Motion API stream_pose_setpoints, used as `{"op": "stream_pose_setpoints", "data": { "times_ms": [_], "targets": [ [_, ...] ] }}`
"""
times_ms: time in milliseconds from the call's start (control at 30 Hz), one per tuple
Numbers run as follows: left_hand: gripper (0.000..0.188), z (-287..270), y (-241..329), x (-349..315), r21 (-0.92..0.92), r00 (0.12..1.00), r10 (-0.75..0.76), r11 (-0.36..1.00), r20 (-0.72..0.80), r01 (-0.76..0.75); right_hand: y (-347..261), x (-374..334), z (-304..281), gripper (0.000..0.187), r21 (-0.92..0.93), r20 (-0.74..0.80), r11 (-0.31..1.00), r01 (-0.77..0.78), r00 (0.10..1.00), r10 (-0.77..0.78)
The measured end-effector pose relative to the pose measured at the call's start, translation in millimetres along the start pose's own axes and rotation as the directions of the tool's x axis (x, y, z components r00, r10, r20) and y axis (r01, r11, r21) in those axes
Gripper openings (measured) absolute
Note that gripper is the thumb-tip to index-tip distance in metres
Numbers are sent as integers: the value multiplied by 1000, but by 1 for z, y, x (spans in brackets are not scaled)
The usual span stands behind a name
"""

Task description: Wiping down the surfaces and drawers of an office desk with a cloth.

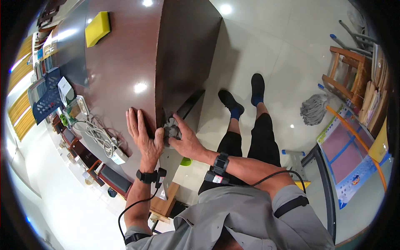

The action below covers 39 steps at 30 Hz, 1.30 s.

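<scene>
My left hand (pixel 143 137) lies flat on the brown desk top (pixel 121 62) beside its edge, fingers stretched out and nothing in them. Just over that edge, my right hand (pixel 189 141) grips a crumpled grey cloth (pixel 171 129) against the desk's dark side panel (pixel 183 46). Its thumb and fingers close round the cloth and hide part of it. Farther up the desk top sits a yellow sponge (pixel 97 30) with a dark underside.
A coiled white cable (pixel 98 135) and a power strip (pixel 119 156) lie left of my left hand. Beyond them stands a blue basket (pixel 49 98). On the right are a mop (pixel 314 109), a wooden chair (pixel 349 79) and a colourful printed sheet (pixel 348 154).
</scene>
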State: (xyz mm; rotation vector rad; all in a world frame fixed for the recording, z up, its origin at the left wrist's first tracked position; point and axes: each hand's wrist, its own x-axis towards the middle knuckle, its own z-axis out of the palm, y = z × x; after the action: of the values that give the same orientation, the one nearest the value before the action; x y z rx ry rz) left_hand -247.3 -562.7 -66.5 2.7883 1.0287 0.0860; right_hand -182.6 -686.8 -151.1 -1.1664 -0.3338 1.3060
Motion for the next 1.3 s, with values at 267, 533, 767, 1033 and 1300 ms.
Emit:
{"op": "stream_pose_setpoints", "data": {
  "times_ms": [267, 533, 767, 1033, 1300],
  "targets": [
    [78, 2, 7, 6, 31, 1000, -1, 1000, -9, 1, -27, 69, -31, 77, -167, -194, 937, 307, 921, -336],
    [76, 5, 25, 84, 67, 999, 37, 997, 31, -39, -78, 167, -91, 74, -257, -317, 904, 342, 854, -413],
    [73, 13, 37, 110, 35, 997, 72, 997, -17, -72, -2, 203, -142, 63, 183, -306, 979, -92, 941, 146],
    [74, 14, 37, 109, 88, 999, 51, 995, 11, -52, -24, 98, -59, 76, 134, -231, 990, -49, 970, 79],
    [69, 8, 34, 107, 97, 996, 60, 993, 69, -66, -106, 183, -110, 82, -130, -263, 896, 424, 857, -444]
  ]
}}
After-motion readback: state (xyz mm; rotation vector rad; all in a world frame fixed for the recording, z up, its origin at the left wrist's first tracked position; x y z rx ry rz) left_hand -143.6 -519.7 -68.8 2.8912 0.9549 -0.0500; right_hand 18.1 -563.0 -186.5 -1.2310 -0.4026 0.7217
